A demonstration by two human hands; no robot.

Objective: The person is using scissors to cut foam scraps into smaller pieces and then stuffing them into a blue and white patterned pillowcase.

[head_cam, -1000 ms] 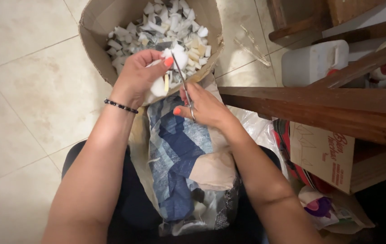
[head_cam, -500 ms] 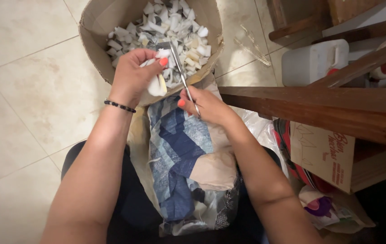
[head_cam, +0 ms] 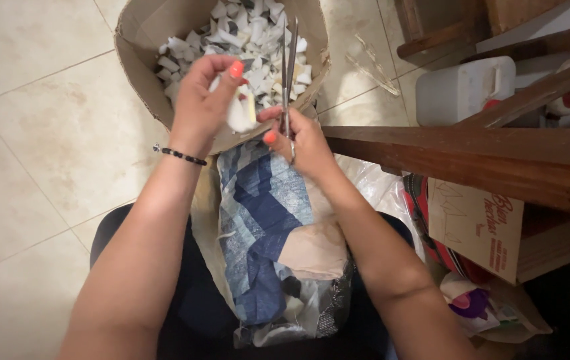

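scissors (head_cam: 288,73), slim and silver metal, stood blades-up in the right hand (head_cam: 302,140), its grip clenched; just beside, the left hand (head_cam: 202,107) pinched a pale fabric scrap (head_cam: 240,115) over the cardboard box (head_cam: 140,73).

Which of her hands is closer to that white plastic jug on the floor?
Right. The right hand, holding scissors, sits between the left hand and the jug.

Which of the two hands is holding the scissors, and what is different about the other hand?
The right hand holds the scissors, blades pointing over the cardboard box. The left hand pinches a white cloth piece instead.
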